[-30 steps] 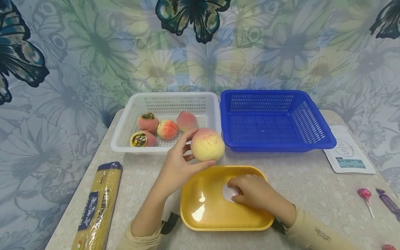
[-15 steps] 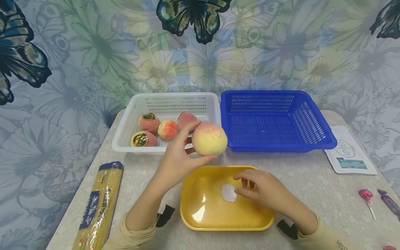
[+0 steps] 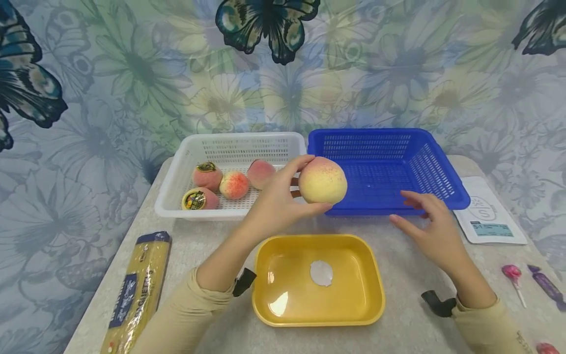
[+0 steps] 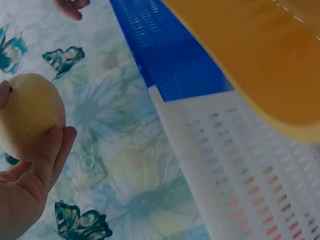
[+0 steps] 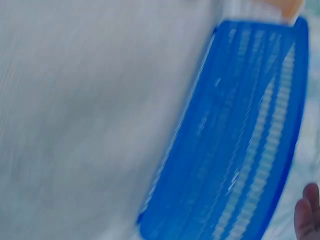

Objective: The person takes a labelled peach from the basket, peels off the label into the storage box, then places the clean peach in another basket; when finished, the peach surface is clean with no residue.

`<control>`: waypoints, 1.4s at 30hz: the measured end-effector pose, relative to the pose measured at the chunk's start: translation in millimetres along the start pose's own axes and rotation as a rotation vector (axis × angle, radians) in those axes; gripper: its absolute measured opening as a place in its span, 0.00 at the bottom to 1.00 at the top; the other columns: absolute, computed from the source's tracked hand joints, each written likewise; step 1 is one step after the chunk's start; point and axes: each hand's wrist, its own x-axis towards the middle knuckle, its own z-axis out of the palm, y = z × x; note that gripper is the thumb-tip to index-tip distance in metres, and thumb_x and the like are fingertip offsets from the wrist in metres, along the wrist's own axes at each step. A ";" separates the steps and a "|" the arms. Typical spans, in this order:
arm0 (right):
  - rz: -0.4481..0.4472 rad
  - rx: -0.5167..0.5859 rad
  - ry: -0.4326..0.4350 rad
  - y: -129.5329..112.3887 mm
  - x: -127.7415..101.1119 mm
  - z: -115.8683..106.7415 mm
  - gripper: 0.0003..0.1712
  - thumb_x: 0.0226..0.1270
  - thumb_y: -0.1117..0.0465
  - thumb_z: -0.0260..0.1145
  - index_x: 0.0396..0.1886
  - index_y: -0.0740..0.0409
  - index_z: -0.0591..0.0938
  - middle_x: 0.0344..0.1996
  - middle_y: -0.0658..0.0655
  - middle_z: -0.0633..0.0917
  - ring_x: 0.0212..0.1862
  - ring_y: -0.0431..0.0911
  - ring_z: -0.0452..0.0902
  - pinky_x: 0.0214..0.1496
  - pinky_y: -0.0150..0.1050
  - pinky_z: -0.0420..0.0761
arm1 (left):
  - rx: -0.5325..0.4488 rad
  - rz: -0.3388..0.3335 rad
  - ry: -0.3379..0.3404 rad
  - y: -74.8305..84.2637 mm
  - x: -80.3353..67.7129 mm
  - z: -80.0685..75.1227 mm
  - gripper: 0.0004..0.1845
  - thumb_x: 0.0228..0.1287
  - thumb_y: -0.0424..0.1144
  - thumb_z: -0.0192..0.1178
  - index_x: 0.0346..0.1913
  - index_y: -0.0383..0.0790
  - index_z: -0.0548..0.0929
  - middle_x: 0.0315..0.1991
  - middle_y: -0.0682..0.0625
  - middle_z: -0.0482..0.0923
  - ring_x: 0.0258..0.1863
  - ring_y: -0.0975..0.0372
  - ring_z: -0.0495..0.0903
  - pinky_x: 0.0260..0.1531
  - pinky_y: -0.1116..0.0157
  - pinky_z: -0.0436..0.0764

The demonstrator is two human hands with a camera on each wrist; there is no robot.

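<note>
My left hand (image 3: 283,199) holds a large yellow-pink peach (image 3: 324,181) between thumb and fingers, raised in front of where the white basket (image 3: 172,194) and the blue basket (image 3: 389,211) meet. In the left wrist view the same peach (image 4: 35,115) sits in the fingers at the left edge. My right hand (image 3: 435,233) hovers near the blue basket's front right corner, fingers loosely bent and holding nothing. A white round sticker (image 3: 321,273) with a ragged edge lies in the yellow tray (image 3: 287,314).
Several peaches (image 3: 234,185), two with labels, lie in the white basket. A spaghetti pack (image 3: 139,290) is at left. On the right are a white pouch (image 3: 488,211), a lollipop (image 3: 513,278) and a purple-wrapped candy (image 3: 546,284). A patterned backdrop (image 3: 283,98) stands behind the baskets.
My right hand has let go of the white sticker in the tray and moved right and up toward the blue basket. My left hand has carried the peach to the right and slightly up.
</note>
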 end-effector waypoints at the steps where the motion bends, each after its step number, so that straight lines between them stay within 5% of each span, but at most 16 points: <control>1: 0.029 -0.006 0.009 5.5 1.5 -3.0 0.32 0.57 0.61 0.77 0.62 0.58 0.78 0.50 0.60 0.81 0.53 0.42 0.68 0.51 0.34 0.67 | -0.001 -0.004 -0.005 -0.8 5.0 2.9 0.47 0.48 0.43 0.79 0.71 0.50 0.67 0.63 0.55 0.73 0.50 0.60 0.80 0.50 0.65 0.84; 6: 0.141 -0.034 0.046 32.1 9.6 -14.8 0.39 0.58 0.55 0.76 0.68 0.59 0.73 0.64 0.69 0.70 0.66 0.64 0.58 0.59 0.63 0.59 | 0.035 -0.001 -0.037 -10.1 32.2 20.1 0.45 0.48 0.47 0.79 0.70 0.50 0.68 0.62 0.54 0.75 0.48 0.59 0.83 0.43 0.69 0.85; 9: 0.194 -0.046 0.071 47.0 13.8 -18.5 0.43 0.58 0.53 0.76 0.71 0.60 0.70 0.68 0.71 0.65 0.70 0.67 0.52 0.63 0.69 0.55 | 0.046 -0.005 -0.061 -19.0 47.0 30.6 0.45 0.49 0.47 0.78 0.71 0.48 0.68 0.63 0.52 0.75 0.46 0.59 0.83 0.40 0.69 0.85; 20: 0.266 -0.056 0.066 80.6 17.7 -20.8 0.51 0.59 0.51 0.74 0.75 0.64 0.60 0.73 0.75 0.55 0.73 0.70 0.46 0.69 0.73 0.47 | 0.195 -0.083 -0.047 -45.3 80.9 57.4 0.47 0.50 0.51 0.77 0.73 0.44 0.67 0.66 0.48 0.75 0.59 0.57 0.79 0.59 0.59 0.80; 30: 0.352 -0.039 -0.015 87.8 18.8 -24.4 0.61 0.61 0.46 0.72 0.79 0.64 0.45 0.77 0.72 0.43 0.77 0.69 0.36 0.71 0.75 0.44 | 0.200 -0.114 -0.054 -54.6 98.1 82.6 0.47 0.53 0.52 0.75 0.75 0.45 0.64 0.68 0.47 0.73 0.61 0.56 0.78 0.58 0.58 0.81; 42: 0.367 -0.037 -0.013 93.7 17.8 -21.0 0.62 0.61 0.44 0.71 0.79 0.66 0.43 0.79 0.70 0.41 0.77 0.70 0.32 0.73 0.73 0.40 | 0.165 -0.167 -0.106 -46.1 113.2 131.9 0.46 0.51 0.53 0.76 0.74 0.56 0.66 0.68 0.56 0.73 0.62 0.58 0.76 0.57 0.59 0.80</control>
